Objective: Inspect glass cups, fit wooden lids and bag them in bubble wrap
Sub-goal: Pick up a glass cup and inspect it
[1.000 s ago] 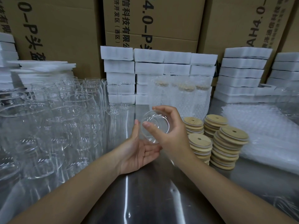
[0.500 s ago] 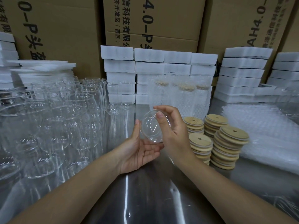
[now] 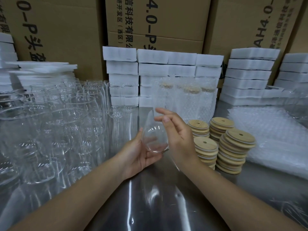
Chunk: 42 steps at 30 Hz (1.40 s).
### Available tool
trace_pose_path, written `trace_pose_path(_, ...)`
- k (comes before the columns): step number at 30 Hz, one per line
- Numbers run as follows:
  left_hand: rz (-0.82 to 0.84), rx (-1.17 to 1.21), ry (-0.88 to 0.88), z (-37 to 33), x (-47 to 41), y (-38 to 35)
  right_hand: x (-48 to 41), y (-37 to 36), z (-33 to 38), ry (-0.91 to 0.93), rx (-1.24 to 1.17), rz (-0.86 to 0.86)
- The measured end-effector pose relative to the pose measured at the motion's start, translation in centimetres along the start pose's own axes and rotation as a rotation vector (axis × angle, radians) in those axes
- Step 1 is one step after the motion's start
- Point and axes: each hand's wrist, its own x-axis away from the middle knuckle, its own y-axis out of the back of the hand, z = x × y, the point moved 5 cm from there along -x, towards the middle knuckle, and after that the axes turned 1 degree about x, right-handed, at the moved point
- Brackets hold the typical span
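We have turned the glass cup (image 3: 154, 134) from mouth-toward-us to roughly upright, centre of the table (image 3: 150, 205). The left hand (image 3: 140, 154) cradles its base, fingers half curled; the right hand (image 3: 175, 132) steadies its side, fingers loosely spread. We judge inspection continues; the wooden lids (image 3: 236, 144) wait just right.

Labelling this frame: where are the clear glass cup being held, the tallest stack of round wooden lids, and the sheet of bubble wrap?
Clear glass cup (image 3: 154, 139), head view, lower body.
Tallest stack of round wooden lids (image 3: 240, 136), head view, top lid.
Sheet of bubble wrap (image 3: 273, 135), head view, centre.
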Motion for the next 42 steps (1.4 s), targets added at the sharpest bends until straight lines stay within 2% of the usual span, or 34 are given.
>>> trace_pose_path(4,0.04,0.064,-0.023,-0.5,-0.1,0.0,-0.3,0.7,-0.4,-0.094,-0.073,-0.051)
trace_pose_path(7,0.078,-0.034,-0.084,-0.8,0.2,-0.6,-0.3,0.3,-1.1,-0.118,-0.013,-0.016)
trace_pose_path(12,-0.018,-0.167,-0.251,-1.1,0.0,0.3,-0.3,-0.5,-1.8,-0.168,-0.014,0.06)
trace_pose_path(17,-0.078,-0.214,-0.36,-1.6,0.2,0.6,-0.5,-0.3,-2.3,-0.275,-0.091,0.021)
trace_pose_path(21,-0.037,-0.113,-0.331,-1.5,0.1,0.2,-0.9,0.2,-2.8,-0.329,-0.257,-0.031)
trace_pose_path(27,0.178,-0.015,-0.148,-0.9,-0.1,-0.3,-0.8,0.2,-3.1,-0.421,-0.448,-0.067)
trace_pose_path(31,0.261,-0.025,-0.11,-0.7,0.1,-0.8,-0.8,0.6,-2.9,-0.383,-0.312,-0.087)
trace_pose_path(35,0.082,-0.289,-0.307,-1.2,0.4,-0.8,-0.9,0.6,-2.9,-0.347,-0.224,-0.117)
trace_pose_path(38,0.022,-0.474,-0.467,-1.8,0.8,-0.5,-0.7,0.5,-2.7,-0.28,-0.12,-0.131)
trace_pose_path(42,-0.017,-0.494,-0.532,-2.2,1.1,-0.4,-0.5,0.5,-2.7,-0.261,-0.09,-0.124)
